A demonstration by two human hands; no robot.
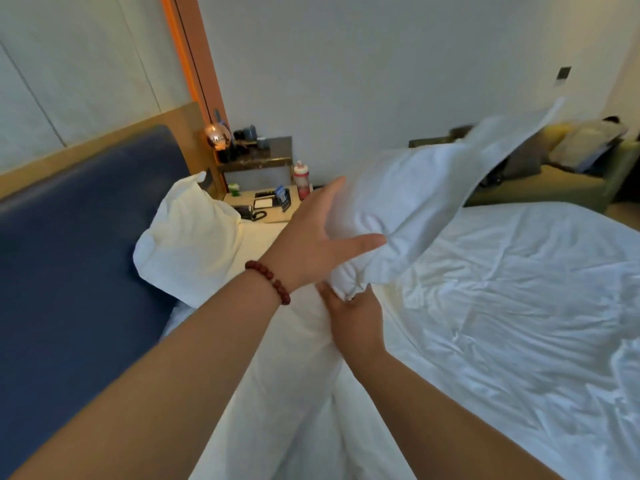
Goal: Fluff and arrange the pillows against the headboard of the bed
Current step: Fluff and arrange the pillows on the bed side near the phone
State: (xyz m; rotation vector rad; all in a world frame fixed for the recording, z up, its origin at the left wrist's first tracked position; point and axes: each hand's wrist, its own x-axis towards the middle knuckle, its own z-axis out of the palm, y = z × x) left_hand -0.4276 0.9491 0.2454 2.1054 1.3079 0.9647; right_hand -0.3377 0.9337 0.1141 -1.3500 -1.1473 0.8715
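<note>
Roughly halfway, by my judgement: one plump white cloth pillow already leans against the dark blue padded headboard at the far corner of the white-sheeted bed, while a soft white rectangular pillow is raised in the air over the bed's head end, blurred and apparently mid-fluff. The left hand, with a red bead bracelet at the wrist, lies flat with straight fingers against that pillow's side. The right hand pinches its bunched lower corner from beneath. What remains is to finish plumping it and set it against the headboard's near end. Counted: two pillows, two hands, one headboard; whether the white fold between the forearms is a third pillow I cannot tell.
</note>
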